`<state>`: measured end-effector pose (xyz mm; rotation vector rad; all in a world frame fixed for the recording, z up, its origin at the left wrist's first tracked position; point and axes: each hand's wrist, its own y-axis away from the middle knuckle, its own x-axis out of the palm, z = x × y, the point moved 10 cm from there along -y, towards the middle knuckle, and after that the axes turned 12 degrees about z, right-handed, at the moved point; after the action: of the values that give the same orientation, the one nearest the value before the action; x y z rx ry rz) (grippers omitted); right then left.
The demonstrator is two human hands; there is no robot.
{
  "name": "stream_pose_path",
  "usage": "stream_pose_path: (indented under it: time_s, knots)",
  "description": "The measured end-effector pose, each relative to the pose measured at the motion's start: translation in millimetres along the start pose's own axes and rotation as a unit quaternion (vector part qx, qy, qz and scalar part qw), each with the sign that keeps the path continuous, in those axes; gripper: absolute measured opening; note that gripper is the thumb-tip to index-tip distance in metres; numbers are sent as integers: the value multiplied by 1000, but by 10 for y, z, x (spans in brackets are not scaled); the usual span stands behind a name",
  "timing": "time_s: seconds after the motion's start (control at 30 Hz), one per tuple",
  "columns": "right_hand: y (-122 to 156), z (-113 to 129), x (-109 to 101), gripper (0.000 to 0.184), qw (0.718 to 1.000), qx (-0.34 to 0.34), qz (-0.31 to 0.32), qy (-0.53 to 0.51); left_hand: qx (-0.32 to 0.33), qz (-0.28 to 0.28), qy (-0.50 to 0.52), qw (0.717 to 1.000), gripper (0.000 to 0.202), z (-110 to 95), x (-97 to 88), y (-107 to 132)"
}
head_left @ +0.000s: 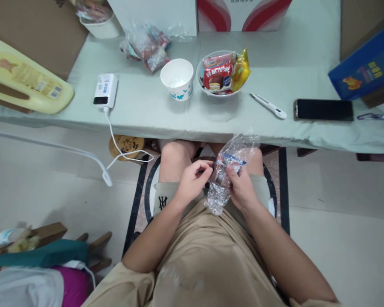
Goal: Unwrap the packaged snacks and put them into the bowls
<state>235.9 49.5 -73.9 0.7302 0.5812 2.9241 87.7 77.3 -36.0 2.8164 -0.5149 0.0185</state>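
Over my lap, my right hand [242, 185] grips a crinkled clear plastic bag [219, 194] that has small colourful packets inside. My left hand [193, 181] is just left of the bag, with thumb and fingers curled together; whatever may be between them is hidden. On the table beyond stands a white paper cup [177, 79] with blue print, something clear inside it. Beside the cup, a white bowl [222, 94] holds red snack packets [217, 74] and a yellow packet [241, 70].
A white utility knife [269, 105] and a black phone [323, 110] lie at the right. A power bank [105, 91] trails a white cable [110, 123] over the table edge. A yellow jug [28, 76], a bag of packets [149, 47] and a blue box [365, 64] stand around.
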Motion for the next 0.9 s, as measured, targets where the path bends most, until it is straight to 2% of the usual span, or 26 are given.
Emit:
stream_pose_path:
  time_s: [0.07, 0.1, 0.2, 0.23, 0.3, 0.4, 0.47, 0.53, 0.6, 0.7, 0.8, 0.9]
  knots:
    - [14, -8, -80, 55, 999, -6, -30, 14, 10, -51, -41, 998, 24, -48, -84, 47]
    - [25, -5, -116, 54, 999, -11, -46, 25, 11, -54, -73, 996, 25, -71, -74, 62]
    - [42, -53, -126, 50, 998, -3, -55, 5, 0, 11, -164, 986, 32, -87, 124, 58]
    - [44, -85, -111, 49, 998, 7, -52, -18, -2, 28, -178, 984, 25, -81, 188, 51]
    - [48, -133, -102, 47, 997, 24, -52, -58, 1, 26, -172, 985, 7, -81, 230, 33]
    - [36, -136, -168, 44, 993, 27, -61, -93, 13, -4, -86, 996, 9, -100, 166, -5]
    - [6, -190, -191, 38, 988, 49, -41, -138, -6, -1, 38, 999, 12, -75, 126, -29]
    - [-8, -315, -151, 33, 975, 105, 6, -196, -42, 31, 186, 981, 15, -59, 161, -35]
    - [16, -432, -65, 36, 956, 160, 65, -239, -61, 63, 290, 953, 19, -135, 213, -12]
    - [82, -502, 34, 47, 936, 183, 121, -274, -43, 95, 325, 940, 24, -365, 228, 49]
    - [169, -553, 82, 62, 924, 199, 126, -301, -27, 115, 310, 943, 30, -572, 203, 148]
    - [220, -523, 87, 67, 926, 182, 130, -305, -9, 117, 291, 949, 34, -748, 107, 279]
